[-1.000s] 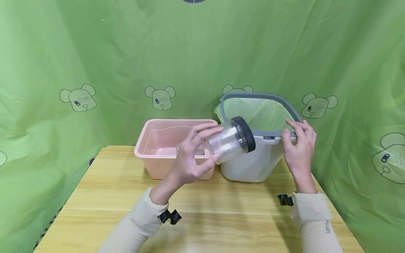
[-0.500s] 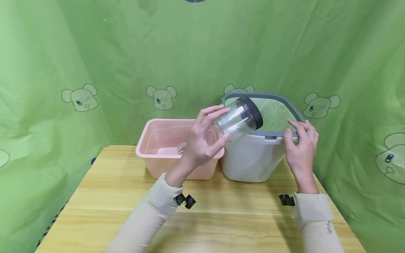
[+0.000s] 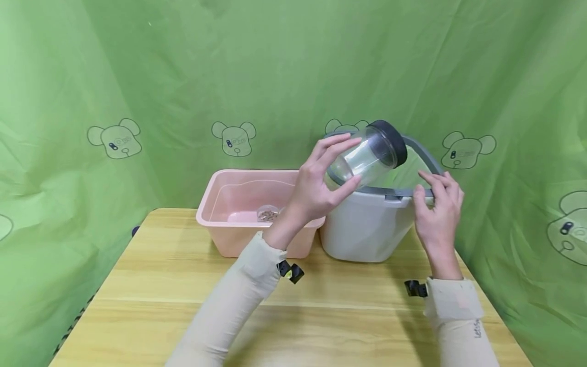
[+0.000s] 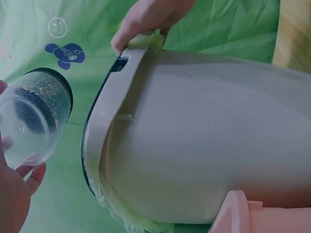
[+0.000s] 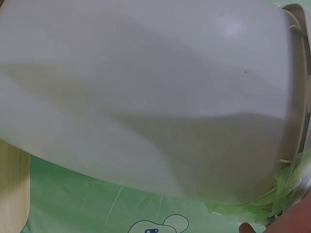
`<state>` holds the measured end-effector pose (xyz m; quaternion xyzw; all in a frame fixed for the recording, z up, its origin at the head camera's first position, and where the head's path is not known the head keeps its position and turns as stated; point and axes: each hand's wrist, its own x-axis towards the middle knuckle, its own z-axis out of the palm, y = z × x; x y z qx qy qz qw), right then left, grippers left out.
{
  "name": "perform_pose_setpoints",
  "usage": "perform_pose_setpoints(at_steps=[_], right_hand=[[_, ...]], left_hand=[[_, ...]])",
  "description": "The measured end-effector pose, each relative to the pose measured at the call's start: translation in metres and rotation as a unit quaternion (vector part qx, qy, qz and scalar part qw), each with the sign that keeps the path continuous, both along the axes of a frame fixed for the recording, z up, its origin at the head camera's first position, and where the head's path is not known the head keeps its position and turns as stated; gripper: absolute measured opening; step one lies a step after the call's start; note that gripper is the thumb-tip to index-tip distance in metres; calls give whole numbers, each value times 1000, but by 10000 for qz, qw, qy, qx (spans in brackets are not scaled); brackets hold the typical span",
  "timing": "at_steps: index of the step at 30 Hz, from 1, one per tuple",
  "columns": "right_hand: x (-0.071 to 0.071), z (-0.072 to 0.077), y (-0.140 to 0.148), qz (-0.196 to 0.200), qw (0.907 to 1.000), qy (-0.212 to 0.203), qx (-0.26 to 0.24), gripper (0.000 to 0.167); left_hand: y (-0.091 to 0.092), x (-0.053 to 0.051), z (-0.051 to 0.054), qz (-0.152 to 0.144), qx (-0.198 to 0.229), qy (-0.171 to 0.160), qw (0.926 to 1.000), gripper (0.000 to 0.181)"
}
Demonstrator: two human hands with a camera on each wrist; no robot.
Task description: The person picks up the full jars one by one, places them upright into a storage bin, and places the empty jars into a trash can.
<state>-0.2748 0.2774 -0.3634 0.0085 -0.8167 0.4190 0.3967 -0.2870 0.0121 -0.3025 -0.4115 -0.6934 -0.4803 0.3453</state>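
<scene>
My left hand [image 3: 312, 191] grips a clear jar [image 3: 364, 160] by its base end, thumb below and fingers above. The jar lies tilted over the opening of a pale grey trash bin [image 3: 362, 229], its black lid [image 3: 390, 142] pointing up and to the right. Small specks show through the jar's wall near the lid in the left wrist view, where the same jar [image 4: 36, 114] hangs apart from the bin. At the bin's right front corner, my right hand [image 3: 437, 216] pinches the dark grey rim [image 3: 424, 192]. A green liner [image 3: 408, 171] lines the bin.
A pink rectangular tub [image 3: 261, 242] stands just left of the bin on the wooden table [image 3: 344, 316]. Inside it lies a small clear container [image 3: 267, 214] holding brownish bits. A green curtain [image 3: 284, 76] hangs close behind both.
My left hand has carried the jar up and to the right, from the bin's front left to above its opening. The right hand keeps its hold on the rim.
</scene>
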Motion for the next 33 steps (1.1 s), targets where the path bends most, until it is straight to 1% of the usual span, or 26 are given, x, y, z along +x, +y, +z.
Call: perform_pose_setpoints(at_steps=[6,11,16,23,28,33], right_hand=[[0,2,1,-30,9999,103,26,41],[0,4,0,-25,10000,-2,30,41],[0,4,-1,-7,10000,-68,42,41],[0,3,-1,30,9999,-73,70,41],[0,1,0,19,9999,-143,62,41],[1,1,1,6,9999,-120,66,41]], left_hand=[[14,-10,6,62,-202,-174,9996,59],[23,-17,5,187,-318,-394,9985,61],[27,-22,1,261,-452,-617,9967,62],[27,-30,-9,451,-508,-684,9953,62],[27,-35,-16,522,-561,-761,9942,62],[27,-39,-22,597,-644,-825,9927,62]])
